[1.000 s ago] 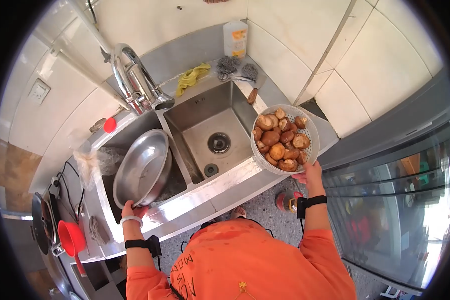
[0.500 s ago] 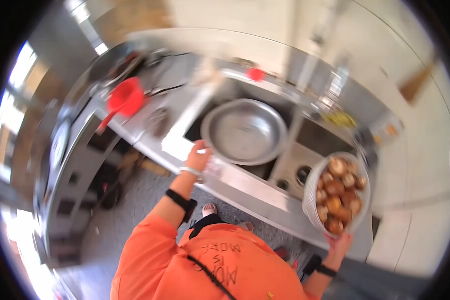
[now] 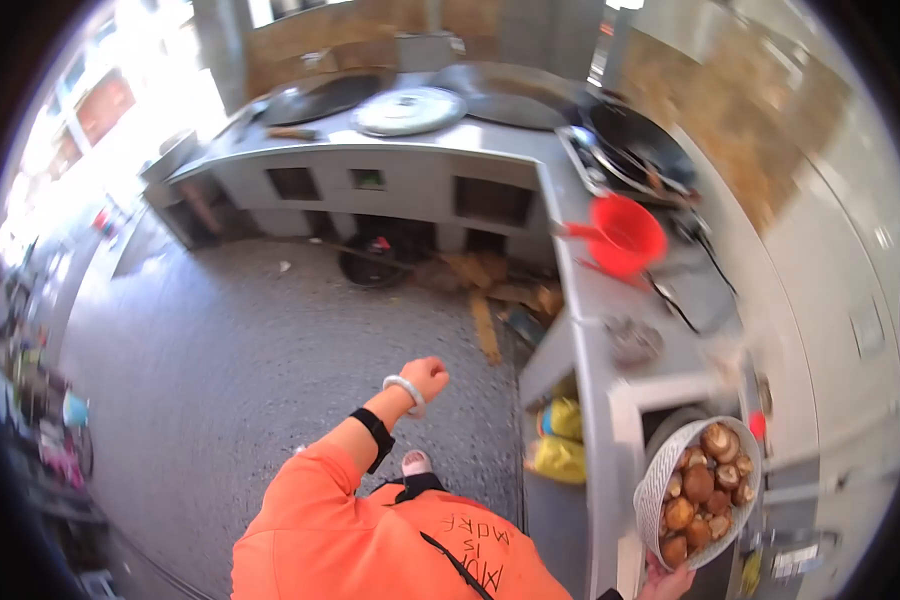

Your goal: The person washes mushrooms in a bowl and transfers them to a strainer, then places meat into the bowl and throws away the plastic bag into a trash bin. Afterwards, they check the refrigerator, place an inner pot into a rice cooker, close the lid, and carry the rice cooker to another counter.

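My right hand (image 3: 667,582) grips the near edge of a white woven basket (image 3: 652,490), which is filled with brown mushrooms (image 3: 700,483). The basket is tilted a little, over the sink end of the counter. Beneath it, partly covered, shows the edge of a metal basin (image 3: 670,425). My left hand (image 3: 430,377) is held above the floor, away from any object. Its fingers are curled in, and nothing sticks out of them.
A red ladle-like scoop (image 3: 625,237) lies on the counter (image 3: 595,350) along my right. Beyond are a black wok (image 3: 635,140) and a stove with a round metal lid (image 3: 410,110). Yellow bags (image 3: 560,455) sit under the counter; wood pieces (image 3: 485,325) lie on the floor.
My view has swung left from the sink toward the stove and floor. The basket has moved with my right hand to over the sink. My left hand has left the sink edge.
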